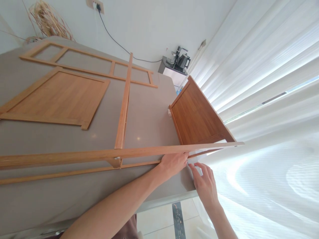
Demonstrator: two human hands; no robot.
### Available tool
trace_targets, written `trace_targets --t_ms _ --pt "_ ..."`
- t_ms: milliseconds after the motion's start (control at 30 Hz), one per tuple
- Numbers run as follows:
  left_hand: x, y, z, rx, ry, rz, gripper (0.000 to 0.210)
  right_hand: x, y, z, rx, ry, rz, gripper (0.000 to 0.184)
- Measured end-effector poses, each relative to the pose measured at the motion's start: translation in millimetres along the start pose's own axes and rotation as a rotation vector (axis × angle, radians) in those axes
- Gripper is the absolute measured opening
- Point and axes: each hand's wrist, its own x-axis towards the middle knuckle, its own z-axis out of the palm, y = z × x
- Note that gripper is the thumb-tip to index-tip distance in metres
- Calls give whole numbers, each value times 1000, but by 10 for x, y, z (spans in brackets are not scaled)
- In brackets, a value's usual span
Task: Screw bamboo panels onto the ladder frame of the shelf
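Note:
A wooden frame (pixel 159 151) stands on the table, its long rail running across the view. A brown side panel (pixel 196 113) rises at its right end, and a crossbar (pixel 126 103) joins the rail near the middle. My left hand (pixel 173 163) reaches under the rail close to the right corner, with its fingers closed around the lower wood and partly hidden. Just right of it, my right hand (pixel 204 181) pinches a small thin dark rod (pixel 188 163) between thumb and forefinger, below the corner. The rod's exact kind is too small to make out.
On the grey table (pixel 152 116) lie another wooden panel (pixel 57 98) and a slatted wooden frame (pixel 84 61). A kettle (pixel 183 61) stands on a small cabinet behind. White curtains (pixel 269 99) hang close on the right. The table's front edge (pixel 169 199) is near me.

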Motion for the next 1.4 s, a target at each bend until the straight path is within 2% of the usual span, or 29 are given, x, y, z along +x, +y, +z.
trace_targets --t_ms 133,267,367,500,600,833,1100,1267,1400 --pt "0 -13 28 -49 -36 -51 25 6 39 10 12 -4 -20 56" --pt "-5 -53 62 -98 7 -57 23 -13 57 41 46 12 -22 53" --pt "-1 -73 35 -177 -13 -66 18 -43 66 67 61 19 -4 51" --pt "17 -54 -79 -242 -104 -218 17 -80 81 89 76 -1 17 54" --pt "35 -33 -164 -262 -126 -310 16 -101 88 101 82 4 27 52" --pt "75 -54 -155 -332 -181 -268 8 -187 121 143 97 -8 58 49" --pt "74 -15 -99 -330 -145 -339 6 -325 282 284 62 -13 -25 47" --pt "71 9 -36 -257 -80 -322 17 -301 238 362 145 120 92 40" --pt "65 21 -10 -238 -56 -330 27 -254 191 346 225 149 144 36"
